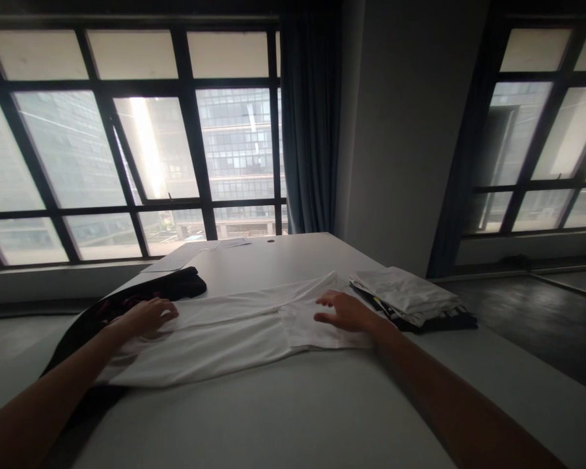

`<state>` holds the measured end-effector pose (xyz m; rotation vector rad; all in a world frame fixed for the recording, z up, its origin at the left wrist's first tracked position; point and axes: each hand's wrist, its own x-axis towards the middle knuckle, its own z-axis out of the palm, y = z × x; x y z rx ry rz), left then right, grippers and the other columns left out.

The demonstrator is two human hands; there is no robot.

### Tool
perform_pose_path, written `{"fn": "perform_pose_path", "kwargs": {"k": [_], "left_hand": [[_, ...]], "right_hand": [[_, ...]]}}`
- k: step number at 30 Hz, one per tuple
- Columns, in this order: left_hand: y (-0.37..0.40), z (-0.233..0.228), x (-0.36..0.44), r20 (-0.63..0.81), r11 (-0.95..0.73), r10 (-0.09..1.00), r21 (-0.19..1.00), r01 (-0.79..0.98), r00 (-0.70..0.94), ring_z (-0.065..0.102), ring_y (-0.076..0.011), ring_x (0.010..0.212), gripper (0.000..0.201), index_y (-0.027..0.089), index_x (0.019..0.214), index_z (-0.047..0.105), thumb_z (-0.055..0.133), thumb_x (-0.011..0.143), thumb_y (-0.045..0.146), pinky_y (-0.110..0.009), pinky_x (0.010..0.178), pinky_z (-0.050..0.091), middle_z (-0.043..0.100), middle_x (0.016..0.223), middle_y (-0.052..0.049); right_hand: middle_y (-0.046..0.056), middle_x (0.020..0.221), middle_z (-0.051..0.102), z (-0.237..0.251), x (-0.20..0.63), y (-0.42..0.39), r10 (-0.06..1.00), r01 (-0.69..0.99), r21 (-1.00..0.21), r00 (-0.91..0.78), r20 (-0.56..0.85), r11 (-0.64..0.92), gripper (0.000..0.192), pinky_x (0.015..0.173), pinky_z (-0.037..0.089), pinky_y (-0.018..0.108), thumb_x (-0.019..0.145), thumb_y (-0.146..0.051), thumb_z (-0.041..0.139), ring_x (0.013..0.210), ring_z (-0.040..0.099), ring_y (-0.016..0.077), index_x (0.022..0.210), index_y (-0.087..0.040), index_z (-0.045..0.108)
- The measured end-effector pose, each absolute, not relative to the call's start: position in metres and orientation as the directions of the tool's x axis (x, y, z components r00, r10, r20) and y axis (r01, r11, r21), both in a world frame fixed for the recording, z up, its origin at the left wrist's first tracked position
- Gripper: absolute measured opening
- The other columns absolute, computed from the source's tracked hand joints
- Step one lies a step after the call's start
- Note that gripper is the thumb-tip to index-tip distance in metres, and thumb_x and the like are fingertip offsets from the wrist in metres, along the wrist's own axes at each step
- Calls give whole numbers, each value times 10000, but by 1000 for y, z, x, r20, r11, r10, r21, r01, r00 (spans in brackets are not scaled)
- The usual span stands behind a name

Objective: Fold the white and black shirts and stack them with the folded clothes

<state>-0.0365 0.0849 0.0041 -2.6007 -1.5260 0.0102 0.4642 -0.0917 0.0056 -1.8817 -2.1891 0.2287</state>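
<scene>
1. On the grey table (283, 417) in front of me lies a white garment (234, 332), spread lengthwise from left to right and partly folded, with both of my hands resting on it.
2. Risk, as I judge it: the garment's left end lies over a dark garment (127, 303), so any drag with my left hand (149, 316) could pull that dark cloth along or bunch the two together.
3. Second risk: the right end lies just beside a stack of folded clothes (410, 296). A sweep outward with my right hand (344, 311) could knock the stack askew or catch its edge.
4. Left hand pose: palm down, fingers loosely curled on the garment's left end, arm stretched in from the lower left. It presses rather than grips; it has hold of nothing.
5. Right hand pose: palm down and flat, fingers spread and pointing left, resting on the right end. Open, clasping nothing, forearm running in from the lower right.
</scene>
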Motion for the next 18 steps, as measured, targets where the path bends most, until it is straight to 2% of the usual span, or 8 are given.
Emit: {"fn": "perform_pose_path", "kwargs": {"k": [1,3,5,7,12,18], "left_hand": [[87,-2,-31,30,-492,867,-111,863,498,571,-309,1201,531,195,1186,672,370,878,504,-430,1008,428,640,1279,-116],[92,-16,-25,-11,-486,873,-95,869,487,478,-321,1310,663,145,1356,555,363,875,558,-451,1077,370,527,1416,-151],[96,-26,-23,-63,-470,882,-75,879,466,386,-325,1381,740,96,1441,455,368,876,565,-452,1127,310,422,1492,-180],[99,-31,-24,-106,-446,893,-62,893,438,354,-340,1396,763,78,1470,407,362,884,564,-468,1133,300,374,1514,-195],[101,-27,-24,-97,-415,908,-69,907,408,386,-395,1364,771,94,1458,431,361,882,601,-533,1083,333,392,1496,-222],[108,-35,-14,-101,-374,926,-108,921,364,437,-408,1318,782,42,1424,456,317,894,601,-524,1045,357,430,1455,-268]], "right_hand": [[152,1412,506,0,460,-90,992,961,-250,-103,73,118,741,1026,383,392,839,-639,508,1242,501,302,1408,-163,504],[139,1582,228,-12,452,-86,996,978,-208,-46,-77,29,854,1140,218,495,865,-678,420,1437,226,325,1533,-167,274],[109,1617,39,-22,446,-83,971,984,-171,8,-240,-51,899,1153,87,575,872,-728,327,1479,17,322,1561,-180,145],[82,1618,-43,-28,444,-78,960,985,-153,41,-277,-86,891,1144,12,602,880,-749,233,1477,-77,303,1566,-198,92],[66,1621,-3,-39,452,-54,983,987,-154,12,-182,-41,836,1155,-22,574,904,-722,166,1481,-74,274,1565,-212,119],[73,1615,116,-49,482,5,992,990,-111,-101,-73,92,711,1164,65,543,955,-622,208,1484,54,258,1543,-222,236]]}}
